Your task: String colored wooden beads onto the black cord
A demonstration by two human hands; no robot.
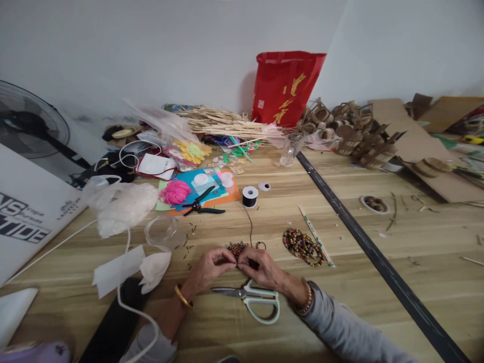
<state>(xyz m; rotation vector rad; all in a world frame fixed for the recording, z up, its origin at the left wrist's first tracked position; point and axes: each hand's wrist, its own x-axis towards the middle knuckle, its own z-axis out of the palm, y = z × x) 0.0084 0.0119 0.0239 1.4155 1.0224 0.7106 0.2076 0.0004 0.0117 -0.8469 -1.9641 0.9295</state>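
Observation:
My left hand (216,263) and my right hand (262,266) meet fingertip to fingertip over the table, both pinched closed. What sits between the fingertips is too small to make out. Just beyond them lies a cluster of small coloured beads (237,247). A black cord (250,227) runs from a white spool (250,196) down to the right hand, with a few beads near a loop of it. Scissors with pale green handles (260,301) lie below the hands. To the right rests a coiled string of multicoloured beads (302,246).
Black-handled pliers (200,205) and pink yarn (175,192) lie on coloured paper at the left. Behind are bamboo strips (219,121), a clear cup (290,150) and a red bag (285,91). A dark strip (363,242) crosses the table at right. A white cable (123,297) hangs at left.

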